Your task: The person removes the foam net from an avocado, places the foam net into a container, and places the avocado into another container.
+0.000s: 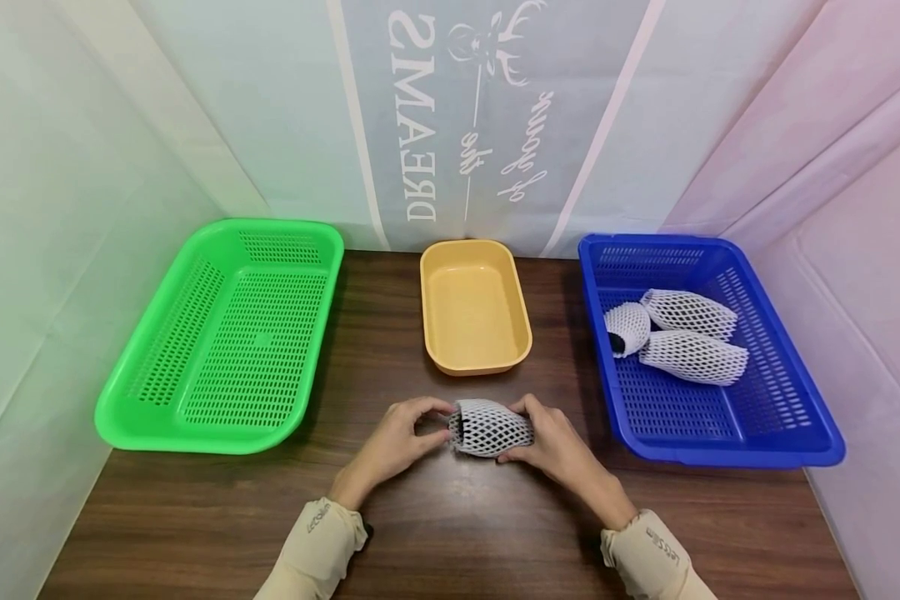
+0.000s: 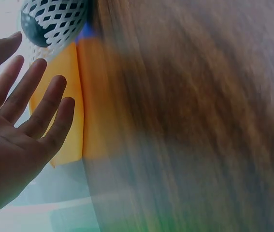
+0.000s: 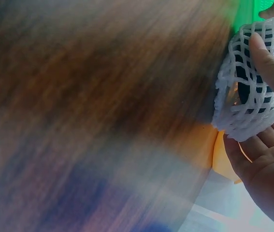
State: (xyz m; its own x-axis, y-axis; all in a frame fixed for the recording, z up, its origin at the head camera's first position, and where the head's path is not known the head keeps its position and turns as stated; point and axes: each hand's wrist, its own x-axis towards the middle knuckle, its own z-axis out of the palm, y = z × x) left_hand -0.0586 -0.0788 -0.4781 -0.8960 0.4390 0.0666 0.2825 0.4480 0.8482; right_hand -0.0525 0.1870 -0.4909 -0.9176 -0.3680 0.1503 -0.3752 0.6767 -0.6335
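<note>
A white foam net sleeve [image 1: 493, 428] lies sideways between the two hands, low over the table in front of the yellow tray. Through its mesh shows a dark, round-ended object [image 2: 33, 30], whose kind I cannot tell. My right hand [image 1: 553, 442] holds the sleeve's right end; in the right wrist view the thumb [image 3: 268, 60] lies along the mesh and the other fingers are beneath. My left hand [image 1: 403, 437] is at the sleeve's left opening, fingertips right by the rim. In the left wrist view its fingers [image 2: 54, 96] are spread and loosely bent, with nothing between them.
A green perforated basket [image 1: 311, 367] stands at the left and a small yellow tray [image 1: 478, 369] at the back middle. In the blue basket [image 1: 735, 454] at the right lie several white net-covered items [image 1: 693, 357]. Fabric walls [image 1: 285, 108] enclose the brown wooden table [image 1: 450, 542].
</note>
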